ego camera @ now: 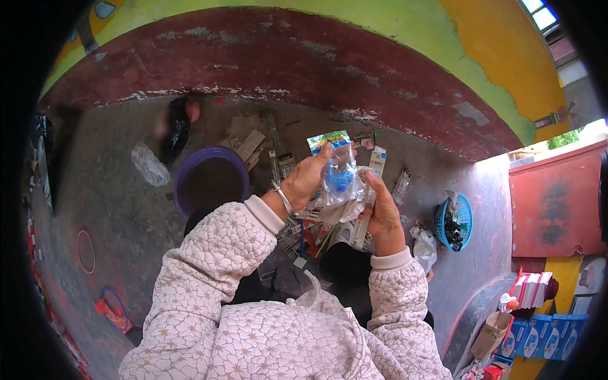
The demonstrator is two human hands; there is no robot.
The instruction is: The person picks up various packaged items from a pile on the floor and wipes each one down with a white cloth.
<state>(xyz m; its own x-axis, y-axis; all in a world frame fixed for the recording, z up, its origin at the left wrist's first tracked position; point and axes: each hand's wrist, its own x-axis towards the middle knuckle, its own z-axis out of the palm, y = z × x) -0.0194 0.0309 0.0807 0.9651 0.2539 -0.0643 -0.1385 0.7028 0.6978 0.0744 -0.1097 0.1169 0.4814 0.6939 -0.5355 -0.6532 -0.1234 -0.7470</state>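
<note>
My left hand (306, 183) grips a clear plastic packet (341, 164) by its printed header card (327, 141), thumb on top. Inside the packet's lower part lies a small blue item (339, 179), too blurred behind the plastic to name. Against the packet's right side, my right hand (382, 209) pinches a crumpled pale cloth or wipe (349, 209). Its fingertips are partly hidden by that material. Beneath both hands, a heap of packaged stationery, strips and card scraps (308, 232) is spread over the floor.
A purple basin (245, 171) stands left of the heap, near a clear plastic bag (149, 165) and a black bag (175, 135). To the right is a blue basket (468, 221) holding black items. Blue boxes (546, 335) are stacked at lower right. A painted wall (285, 52) rises ahead.
</note>
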